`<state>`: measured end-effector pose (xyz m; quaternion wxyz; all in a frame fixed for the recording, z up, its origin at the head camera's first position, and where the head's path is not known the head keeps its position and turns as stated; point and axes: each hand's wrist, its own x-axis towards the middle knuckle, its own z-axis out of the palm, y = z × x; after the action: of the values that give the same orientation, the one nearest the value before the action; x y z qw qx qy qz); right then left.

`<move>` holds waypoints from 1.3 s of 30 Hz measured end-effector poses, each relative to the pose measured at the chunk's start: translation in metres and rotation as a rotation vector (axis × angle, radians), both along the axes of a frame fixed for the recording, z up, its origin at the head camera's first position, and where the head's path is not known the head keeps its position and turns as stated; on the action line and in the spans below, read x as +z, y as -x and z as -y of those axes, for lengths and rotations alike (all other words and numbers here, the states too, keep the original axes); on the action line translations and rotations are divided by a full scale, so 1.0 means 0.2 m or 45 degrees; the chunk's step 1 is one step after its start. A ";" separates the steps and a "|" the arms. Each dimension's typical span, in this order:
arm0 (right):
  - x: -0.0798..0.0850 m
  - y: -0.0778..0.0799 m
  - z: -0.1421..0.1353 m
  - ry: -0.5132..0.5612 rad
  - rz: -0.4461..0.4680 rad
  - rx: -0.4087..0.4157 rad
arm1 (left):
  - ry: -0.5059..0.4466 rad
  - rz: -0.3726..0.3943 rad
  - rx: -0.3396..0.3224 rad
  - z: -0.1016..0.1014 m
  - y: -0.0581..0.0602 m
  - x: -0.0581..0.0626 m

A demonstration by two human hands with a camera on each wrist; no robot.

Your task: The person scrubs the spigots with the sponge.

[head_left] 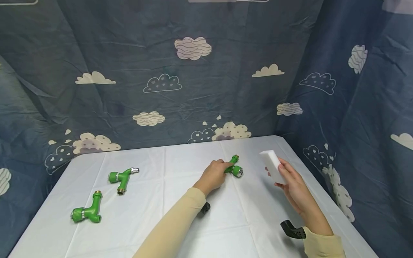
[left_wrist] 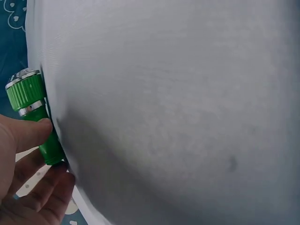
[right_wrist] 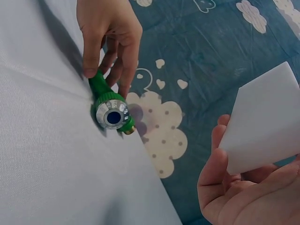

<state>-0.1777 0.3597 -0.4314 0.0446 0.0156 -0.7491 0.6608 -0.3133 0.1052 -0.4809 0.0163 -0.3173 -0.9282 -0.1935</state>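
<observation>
On the right half of the table lies a green tap (head_left: 237, 171) with a ribbed knob and a brass-coloured threaded end. My left hand (head_left: 213, 175) pinches its body between thumb and fingers, as the left wrist view also shows; the tap's knob (left_wrist: 24, 91) points away from the palm. A white block (head_left: 273, 167), which looks like a melamine sponge, is held up above the table in my right hand (head_left: 296, 190). Thumb and fingers grip the block (right_wrist: 267, 117) along its edges, apart from the tap.
Two more green taps lie at the left: one with a silver spout (head_left: 123, 178) farther back, and another (head_left: 95, 203) nearer the front. A white cloth (head_left: 145, 218) covers the table. Dark blue cloud-patterned curtains (head_left: 122, 46) stand behind it and along the right side.
</observation>
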 end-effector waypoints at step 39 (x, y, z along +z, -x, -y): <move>0.03 0.00 0.04 0.003 0.012 -0.014 | -0.398 0.225 0.127 0.08 0.00 0.02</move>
<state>-0.1779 0.3517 -0.4263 0.0448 0.0082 -0.7485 0.6616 -0.3143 0.0885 -0.4775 -0.0066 -0.2461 -0.8993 -0.3614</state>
